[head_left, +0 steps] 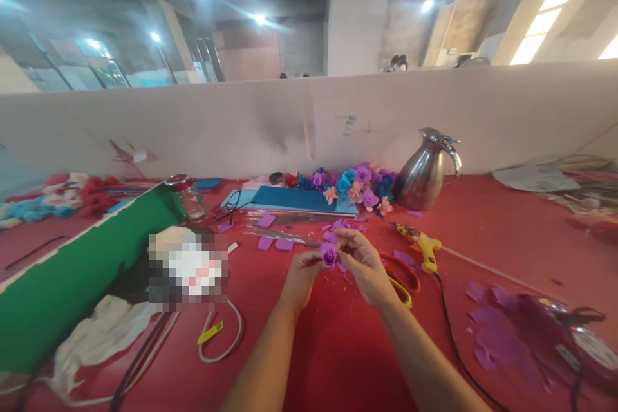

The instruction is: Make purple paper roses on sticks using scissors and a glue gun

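Note:
A small purple paper rose (329, 255) is held up over the red table between my two hands. My left hand (305, 273) is closed, its thumb and fingers pinching the rose from the left. On the other side my right hand (363, 262) has its fingers bent and pressed against the flower's right edge. Thin metal wires (284, 235) lie just behind the hands, among several cut purple paper pieces (284, 245). Beside the right hand rest scissors with red and yellow handles (403, 273), partly hidden by it.
A yellow glue gun (427, 251) lies to the right, its black cord running forward. Finished paper flowers (363, 174) are heaped at the back beside a steel jug (425, 170). Left stand a glass jar (187, 199) and a green board (87, 270). Purple sheets (502, 328) lie right.

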`<state>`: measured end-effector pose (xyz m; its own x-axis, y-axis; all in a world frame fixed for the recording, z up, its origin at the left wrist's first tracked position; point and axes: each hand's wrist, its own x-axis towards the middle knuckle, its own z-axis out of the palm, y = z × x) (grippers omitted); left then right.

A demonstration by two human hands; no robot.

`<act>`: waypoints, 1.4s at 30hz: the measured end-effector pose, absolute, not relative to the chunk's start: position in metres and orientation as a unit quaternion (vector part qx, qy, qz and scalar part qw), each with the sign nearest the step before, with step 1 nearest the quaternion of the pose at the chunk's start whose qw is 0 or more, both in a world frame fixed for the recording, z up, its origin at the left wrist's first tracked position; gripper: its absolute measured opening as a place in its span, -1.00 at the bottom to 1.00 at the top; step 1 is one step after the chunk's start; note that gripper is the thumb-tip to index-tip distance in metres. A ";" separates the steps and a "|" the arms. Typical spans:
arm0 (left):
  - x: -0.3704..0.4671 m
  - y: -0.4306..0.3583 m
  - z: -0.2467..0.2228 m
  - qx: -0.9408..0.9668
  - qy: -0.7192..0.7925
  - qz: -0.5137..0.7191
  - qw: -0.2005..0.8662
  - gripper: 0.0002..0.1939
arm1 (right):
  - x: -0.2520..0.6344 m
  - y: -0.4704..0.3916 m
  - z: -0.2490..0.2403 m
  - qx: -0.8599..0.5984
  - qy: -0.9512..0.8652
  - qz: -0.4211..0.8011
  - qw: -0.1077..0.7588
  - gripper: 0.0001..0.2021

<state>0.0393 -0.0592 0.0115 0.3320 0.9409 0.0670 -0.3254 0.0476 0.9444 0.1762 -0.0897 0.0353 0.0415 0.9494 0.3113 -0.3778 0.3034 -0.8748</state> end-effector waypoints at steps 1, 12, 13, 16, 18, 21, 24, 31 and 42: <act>0.039 -0.059 0.011 0.491 0.314 0.486 0.651 -0.86 | 0.176 -0.089 0.035 -0.302 -0.472 0.508 0.654 -0.70; 0.041 -0.054 0.003 0.460 0.328 0.551 0.614 -0.86 | 0.176 -0.087 0.027 -0.327 -0.436 0.493 0.678 -0.78; 0.041 -0.054 0.003 0.461 0.334 0.556 0.606 -0.86 | 0.177 -0.087 0.027 -0.334 -0.439 0.491 0.674 -0.80; 0.041 -0.054 0.005 0.471 0.366 0.576 0.559 -0.87 | 0.177 -0.088 0.028 -0.361 -0.452 0.477 0.661 -0.85; 0.040 -0.054 0.006 0.483 0.395 0.598 0.503 -0.88 | 0.175 -0.089 0.030 -0.368 -0.458 0.470 0.659 -0.84; 0.038 -0.056 0.010 0.510 0.427 0.613 0.426 -0.88 | 0.172 -0.090 0.030 -0.366 -0.464 0.466 0.659 -0.84; 0.038 -0.058 0.013 0.538 0.441 0.607 0.385 -0.90 | 0.171 -0.090 0.029 -0.373 -0.452 0.472 0.659 -0.82; 0.038 -0.056 0.009 0.534 0.448 0.608 0.381 -0.91 | 0.172 -0.090 0.029 -0.398 -0.416 0.497 0.649 -0.77; 0.041 -0.056 0.006 0.556 0.442 0.632 0.309 -0.94 | 0.160 -0.090 0.027 -0.461 -0.432 0.425 0.648 -0.79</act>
<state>0.0411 -0.0565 0.0059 -0.1906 0.8824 0.4301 0.1021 -0.4180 0.9027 0.1603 -0.0900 0.0267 0.2648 0.9496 0.1675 -0.1523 0.2127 -0.9652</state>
